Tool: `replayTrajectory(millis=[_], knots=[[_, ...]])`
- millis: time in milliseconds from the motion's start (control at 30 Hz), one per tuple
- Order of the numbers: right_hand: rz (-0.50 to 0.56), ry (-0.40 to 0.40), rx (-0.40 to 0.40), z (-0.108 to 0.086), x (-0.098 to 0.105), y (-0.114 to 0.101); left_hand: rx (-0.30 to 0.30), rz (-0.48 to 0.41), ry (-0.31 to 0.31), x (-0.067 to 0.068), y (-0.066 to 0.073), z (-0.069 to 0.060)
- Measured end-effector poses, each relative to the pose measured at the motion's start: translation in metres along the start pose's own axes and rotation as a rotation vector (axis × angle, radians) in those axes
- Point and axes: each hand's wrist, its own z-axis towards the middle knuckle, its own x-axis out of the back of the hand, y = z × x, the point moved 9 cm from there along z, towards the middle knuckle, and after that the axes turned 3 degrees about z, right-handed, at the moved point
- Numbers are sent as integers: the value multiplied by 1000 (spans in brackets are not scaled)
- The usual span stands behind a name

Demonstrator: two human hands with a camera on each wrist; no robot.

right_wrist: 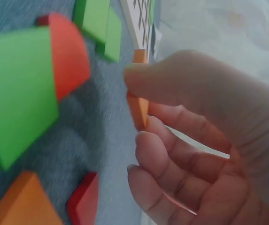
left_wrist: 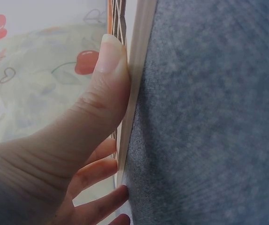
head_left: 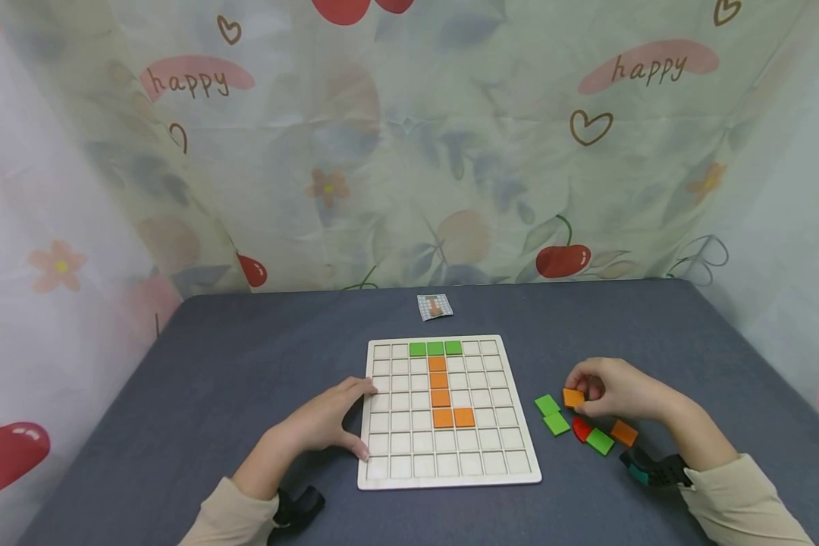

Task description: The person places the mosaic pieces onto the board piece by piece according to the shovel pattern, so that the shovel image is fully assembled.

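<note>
A white gridded board [head_left: 450,462] lies on the table. Three green tiles [head_left: 435,348] sit in its top row, and several orange tiles [head_left: 440,398] run down beneath them, one stepping out to the right. My left hand [head_left: 331,417] touches the board's left edge, thumb and fingers spread along it; the thumb [left_wrist: 111,61] rests on the rim. Right of the board, my right hand [head_left: 621,388] pinches an orange square tile [right_wrist: 139,110] between thumb and fingers, raised off the table. Loose green tiles [head_left: 556,423], a red rounded piece [head_left: 581,430] and another orange tile [head_left: 624,433] lie below that hand.
A small printed card [head_left: 434,306] lies behind the board, near the table's back edge. A second red piece [right_wrist: 83,200] shows in the right wrist view. A patterned curtain [head_left: 409,152] hangs behind the dark table [head_left: 246,341].
</note>
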Motion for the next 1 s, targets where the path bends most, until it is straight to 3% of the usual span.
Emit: replayTrajectory(millis=[200, 567, 1000], knots=[[-39, 33, 33, 6, -1, -18, -3, 3, 3, -1, -2, 1], [-18, 15, 78, 20, -17, -49, -3, 4, 0, 1, -1, 0], [70, 31, 159, 29, -36, -75, -2, -2, -3, -1, -1, 1]])
